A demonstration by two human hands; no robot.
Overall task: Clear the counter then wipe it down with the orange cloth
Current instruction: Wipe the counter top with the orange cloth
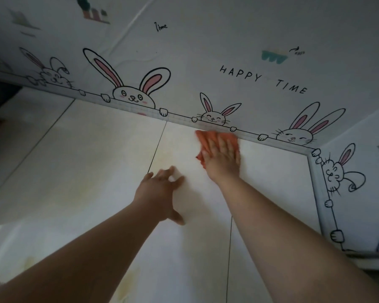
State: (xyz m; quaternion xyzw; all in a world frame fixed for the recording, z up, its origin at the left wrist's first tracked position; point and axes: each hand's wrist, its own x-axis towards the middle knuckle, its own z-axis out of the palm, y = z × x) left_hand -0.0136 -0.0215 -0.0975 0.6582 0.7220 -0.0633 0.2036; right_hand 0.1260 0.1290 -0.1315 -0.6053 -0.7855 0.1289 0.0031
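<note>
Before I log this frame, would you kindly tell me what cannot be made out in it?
Orange cloth, head view: the right hand lies flat over most of it, hiding its shape.
Left hand, head view: fingertips motion-blurred; contact with the counter unclear.
Counter, head view: near part cut off by the bottom frame edge.
Small lettering, upper right, head view: too small to read.

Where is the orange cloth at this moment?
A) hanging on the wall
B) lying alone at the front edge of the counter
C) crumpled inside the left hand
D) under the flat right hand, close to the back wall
D: the right hand presses flat on the orange cloth beside the wall's rabbit border, while the left hand holds nothing, its fingers spread over the counter.
</note>
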